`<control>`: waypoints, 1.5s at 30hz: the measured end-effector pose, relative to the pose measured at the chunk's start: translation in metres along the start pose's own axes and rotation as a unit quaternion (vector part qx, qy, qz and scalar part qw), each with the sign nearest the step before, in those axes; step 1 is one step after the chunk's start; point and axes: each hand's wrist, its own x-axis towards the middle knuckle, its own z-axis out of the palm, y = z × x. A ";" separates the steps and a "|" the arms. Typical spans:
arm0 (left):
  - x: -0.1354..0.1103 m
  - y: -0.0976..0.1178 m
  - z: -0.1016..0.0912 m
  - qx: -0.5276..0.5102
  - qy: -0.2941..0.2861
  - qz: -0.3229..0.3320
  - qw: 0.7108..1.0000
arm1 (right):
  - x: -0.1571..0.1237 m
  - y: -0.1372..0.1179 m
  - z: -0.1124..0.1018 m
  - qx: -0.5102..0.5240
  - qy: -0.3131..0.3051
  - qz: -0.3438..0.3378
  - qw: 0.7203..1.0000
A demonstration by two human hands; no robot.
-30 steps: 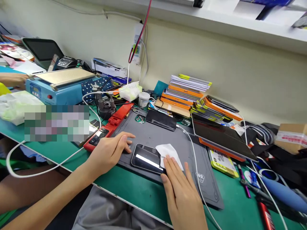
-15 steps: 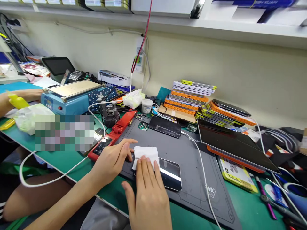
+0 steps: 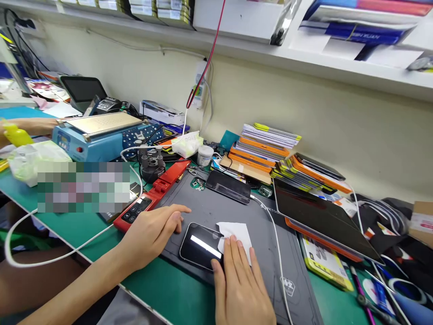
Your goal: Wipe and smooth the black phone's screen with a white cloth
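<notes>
Working over a phone on a grey mat; pressing a white wipe at the phone's right end with the right hand, fingers straight and close, thumb spread; holding the left hand loosely bent beside the phone's left end

Seen from a camera worn on the person's head, the view looks forward and down across a green worktop from above its near edge, close enough that the left hand and right hand loom large. The wide frame leans, its near edge sloping rightward, and reaches past the far edge to the wall and a shelf.
</notes>
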 end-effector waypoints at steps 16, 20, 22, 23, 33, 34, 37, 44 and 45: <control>0.005 0.001 -0.005 0.050 -0.125 0.097 0.986 | -0.008 0.045 -0.046 0.016 0.071 0.040 0.997; 0.002 -0.002 -0.005 0.031 -0.127 0.088 0.988 | 0.009 0.027 -0.050 0.016 0.078 0.132 0.988; 0.000 -0.003 -0.005 0.032 -0.131 0.075 0.988 | 0.018 0.016 -0.046 0.068 0.067 0.181 0.979; -0.001 -0.004 -0.004 0.033 -0.133 0.070 0.988 | 0.022 0.012 -0.043 0.099 0.057 0.197 0.974; -0.006 -0.006 -0.002 0.041 -0.124 0.052 0.990 | 0.019 0.009 -0.037 0.208 -0.005 0.318 0.925; -0.006 -0.006 -0.002 0.042 -0.118 0.055 0.991 | 0.019 0.008 -0.038 0.215 -0.005 0.330 0.919; -0.005 -0.004 -0.004 0.053 -0.114 0.090 0.988 | 0.020 0.006 -0.041 0.251 -0.001 0.374 0.893; 0.001 -0.008 -0.005 0.053 -0.118 0.167 0.977 | 0.022 0.005 -0.044 0.325 -0.003 0.436 0.839; 0.001 -0.009 -0.005 0.054 -0.117 0.171 0.977 | 0.022 0.005 -0.044 0.329 -0.002 0.439 0.836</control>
